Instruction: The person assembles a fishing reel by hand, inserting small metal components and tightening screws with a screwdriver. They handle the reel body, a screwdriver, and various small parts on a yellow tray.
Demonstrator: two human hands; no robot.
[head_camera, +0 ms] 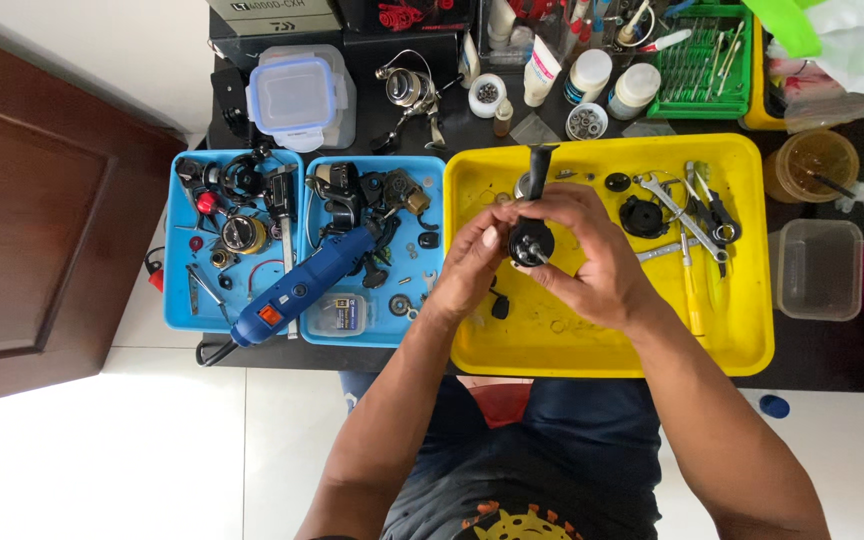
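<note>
A black, rounded metal fishing-reel body (530,240) with a short stem pointing away from the person sits between both hands, held just above the middle of a bright yellow rectangular plastic tray (752,340). The left hand (469,262) grasps the reel body from its own side, thumb and fingers curled against the dark housing; the right hand (592,250) closes over it from the other side, fingers wrapped across the top and a fingertip pressed at the small shaft that sticks out of it. Just beyond the right hand, in the same tray, lie a flat black round reel cover (642,216), a smaller black disc (617,182), and a cluster of steel spanners and pliers (697,215); a yellow-handled tool (690,290) lies alongside the right wrist. Below the left hand a small black part (499,306) rests on the tray floor. To the outer side of the left hand stand two blue plastic trays (430,170) full of dark reel pieces, with a blue cordless rotary tool (302,288) lying slantwise across them. Farther beyond the left hand are a clear lidded plastic box with a blue rim (297,95) and a silver spinning reel (407,92). To the outer side of the right hand sits an empty clear plastic tub (817,268), and beyond it a round amber jar (812,165).
</note>
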